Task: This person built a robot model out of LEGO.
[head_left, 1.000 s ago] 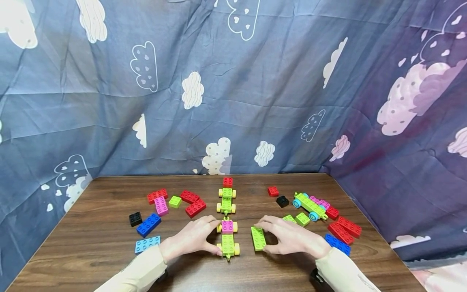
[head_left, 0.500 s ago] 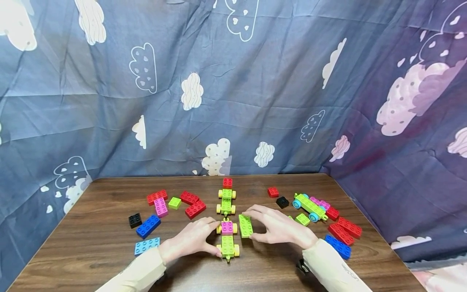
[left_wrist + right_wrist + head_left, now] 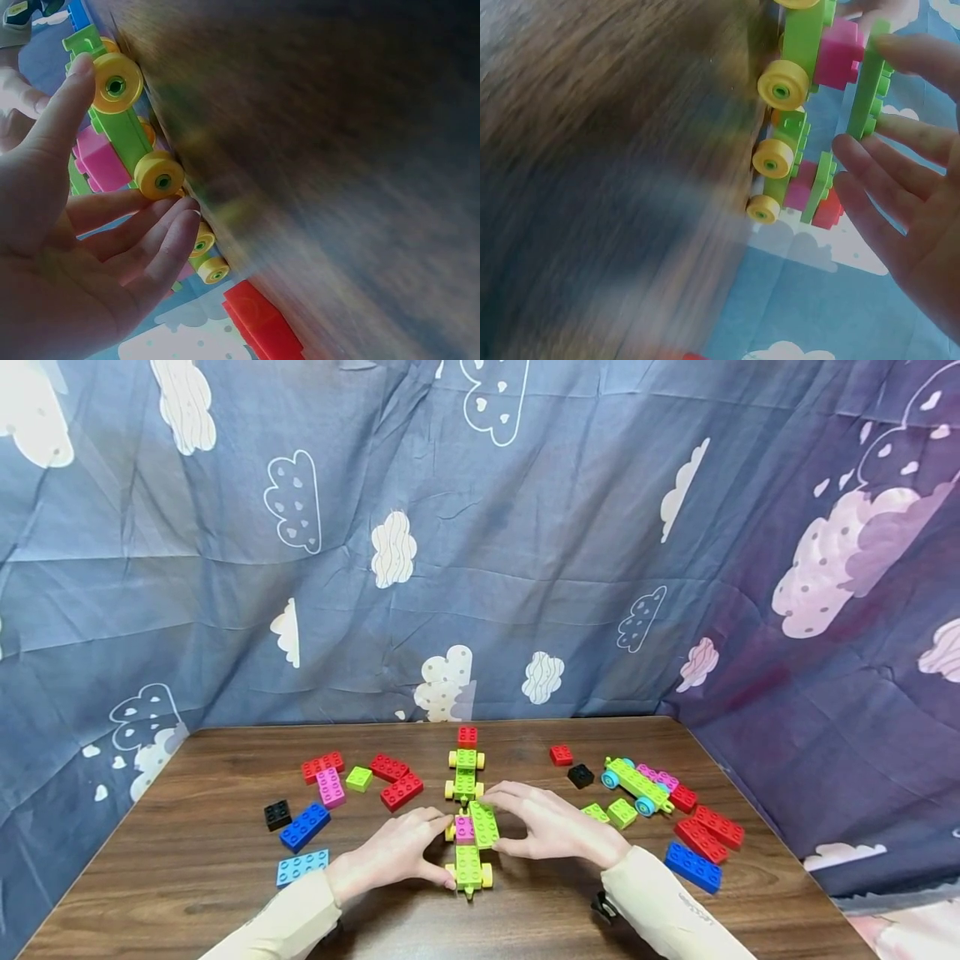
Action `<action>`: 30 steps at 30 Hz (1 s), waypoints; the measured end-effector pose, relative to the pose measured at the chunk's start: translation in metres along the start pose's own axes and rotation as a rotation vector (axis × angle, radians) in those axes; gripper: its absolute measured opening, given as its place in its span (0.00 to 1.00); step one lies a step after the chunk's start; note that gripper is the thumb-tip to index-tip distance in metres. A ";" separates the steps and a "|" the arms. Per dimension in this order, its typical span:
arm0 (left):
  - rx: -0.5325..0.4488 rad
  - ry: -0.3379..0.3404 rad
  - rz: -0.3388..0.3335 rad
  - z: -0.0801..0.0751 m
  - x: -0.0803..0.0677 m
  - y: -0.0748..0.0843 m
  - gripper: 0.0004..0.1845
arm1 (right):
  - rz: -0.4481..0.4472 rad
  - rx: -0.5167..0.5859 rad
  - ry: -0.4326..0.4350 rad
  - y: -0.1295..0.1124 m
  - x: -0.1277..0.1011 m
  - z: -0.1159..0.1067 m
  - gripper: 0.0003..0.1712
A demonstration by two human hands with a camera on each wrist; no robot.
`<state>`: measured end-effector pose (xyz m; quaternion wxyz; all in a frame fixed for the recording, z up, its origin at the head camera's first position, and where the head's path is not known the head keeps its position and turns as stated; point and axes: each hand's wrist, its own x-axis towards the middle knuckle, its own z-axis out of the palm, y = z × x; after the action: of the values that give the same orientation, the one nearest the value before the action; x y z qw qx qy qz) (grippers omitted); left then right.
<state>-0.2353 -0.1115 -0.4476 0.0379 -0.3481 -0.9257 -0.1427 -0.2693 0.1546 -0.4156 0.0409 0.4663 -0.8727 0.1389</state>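
I watched the head view and saw the right grip (image 3: 551, 827) pinching a green plate (image 3: 483, 825) by its ends, low in the centre of the frame. The plate covered part of the pink brick (image 3: 464, 830) and hid one front wheel of the near car (image 3: 468, 864). I could not tell whether its underside met the studs.

The left grip (image 3: 397, 852) held that near car between thumb and fingers; my left wrist view showed them against its yellow wheels (image 3: 118, 64).

The near car carried the pink brick toward its upper end. Just above stood the far car (image 3: 465, 787), a red brick (image 3: 467, 737) at its top; I couldn't make out whether the two were hooked together. On the right wrist feed, another red piece (image 3: 694, 356) was cut off by the bottom edge, and the counter (image 3: 408, 927) was blurred there.

At the right of the head frame, the blue-wheeled car (image 3: 637, 783) partly hid a pink piece (image 3: 657, 777), and a green square (image 3: 596, 812) lay close by the right wrist. Lower right, the dark blue brick (image 3: 693, 867) sat near the right sleeve (image 3: 667, 893). At lower left, the left sleeve (image 3: 277, 918) crossed the light blue brick's (image 3: 303, 866) lower edge, with a blue brick (image 3: 305, 827) and a black brick (image 3: 277, 814) above it.
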 end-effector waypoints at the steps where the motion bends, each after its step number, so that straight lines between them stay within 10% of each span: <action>1: -0.002 0.000 0.000 0.000 0.000 0.000 0.45 | -0.002 0.001 0.001 -0.001 0.001 0.000 0.30; 30: 0.010 0.010 0.008 0.000 0.001 0.000 0.43 | -0.009 0.011 -0.015 -0.005 0.014 0.006 0.29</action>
<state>-0.2360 -0.1113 -0.4479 0.0448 -0.3508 -0.9249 -0.1395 -0.2724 0.1391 -0.4179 0.0321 0.4715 -0.8701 0.1400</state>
